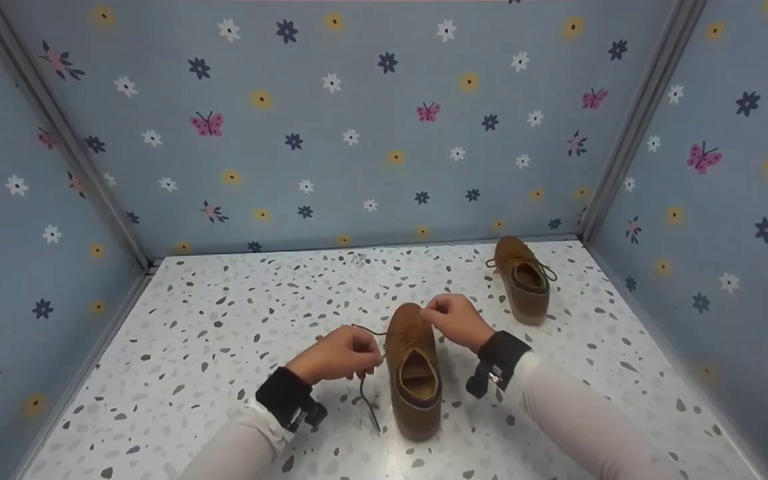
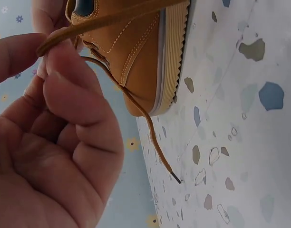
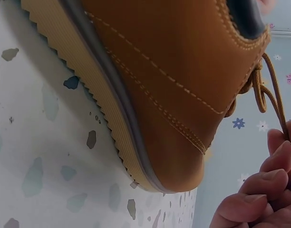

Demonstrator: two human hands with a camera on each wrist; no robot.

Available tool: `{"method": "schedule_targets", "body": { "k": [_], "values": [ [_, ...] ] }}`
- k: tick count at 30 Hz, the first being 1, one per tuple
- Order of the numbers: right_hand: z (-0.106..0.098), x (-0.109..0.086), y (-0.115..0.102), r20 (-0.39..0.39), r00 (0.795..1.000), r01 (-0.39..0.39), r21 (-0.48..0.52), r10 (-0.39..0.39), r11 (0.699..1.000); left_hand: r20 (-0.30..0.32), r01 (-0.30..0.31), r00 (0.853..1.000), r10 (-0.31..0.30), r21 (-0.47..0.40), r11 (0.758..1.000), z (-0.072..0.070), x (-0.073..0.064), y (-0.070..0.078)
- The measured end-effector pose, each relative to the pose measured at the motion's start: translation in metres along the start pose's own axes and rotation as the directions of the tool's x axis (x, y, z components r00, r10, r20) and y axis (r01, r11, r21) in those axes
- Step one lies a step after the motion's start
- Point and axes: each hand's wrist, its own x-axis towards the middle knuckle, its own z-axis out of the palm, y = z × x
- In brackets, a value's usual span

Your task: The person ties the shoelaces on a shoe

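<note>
A brown lace-up shoe [image 1: 416, 387] stands on the floor between the two hands, toe pointing away. My left hand [image 1: 341, 353], at its left side, pinches a brown shoelace [image 2: 112, 18] between thumb and forefinger. In the head view, that lace's end dangles below the fingers. A second lace end [image 2: 152, 133] with a dark tip trails past the toe in the left wrist view. At the shoe's upper right, my right hand [image 1: 459, 322] pinches a lace [image 3: 277, 107] at the fingertips. A small lace loop [image 3: 259, 92] hangs by the eyelets.
A matching brown shoe [image 1: 527, 300] with tied laces stands farther back on the right. The speckled white surface [image 1: 237, 373] is bounded by a blue flowered back panel [image 1: 357, 107] and side panels, with grey metal strips at the corners.
</note>
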Motion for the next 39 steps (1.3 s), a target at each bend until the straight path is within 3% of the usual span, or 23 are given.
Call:
{"method": "schedule_targets", "body": {
  "k": [11, 19, 32, 35, 39],
  "values": [
    [-0.002, 0.003, -0.004, 0.011, 0.999, -0.029, -0.049, 0.030, 0.998, 0.037, 0.067, 0.997, -0.061, -0.175, 0.982, 0.009, 0.009, 0.006],
    [-0.001, 0.005, -0.003, -0.002, 1.000, 0.000, -0.097, -0.001, 0.995, 0.025, 0.070, 0.998, -0.066, -0.230, 0.971, 0.015, 0.017, 0.012],
    [-0.010, 0.004, -0.010, 0.050, 0.998, 0.042, -0.094, -0.037, 0.995, -0.076, 0.047, 0.994, -0.078, -0.348, 0.936, 0.032, 0.036, 0.031],
    [-0.014, 0.004, -0.012, 0.078, 0.996, 0.039, -0.096, -0.031, 0.995, -0.133, 0.020, 0.988, -0.075, -0.375, 0.927, 0.038, 0.041, 0.035],
    [-0.021, 0.005, -0.014, 0.117, 0.993, 0.045, -0.097, -0.033, 0.994, -0.225, -0.014, 0.970, -0.090, -0.422, 0.906, 0.044, 0.047, 0.041]
  ]
}}
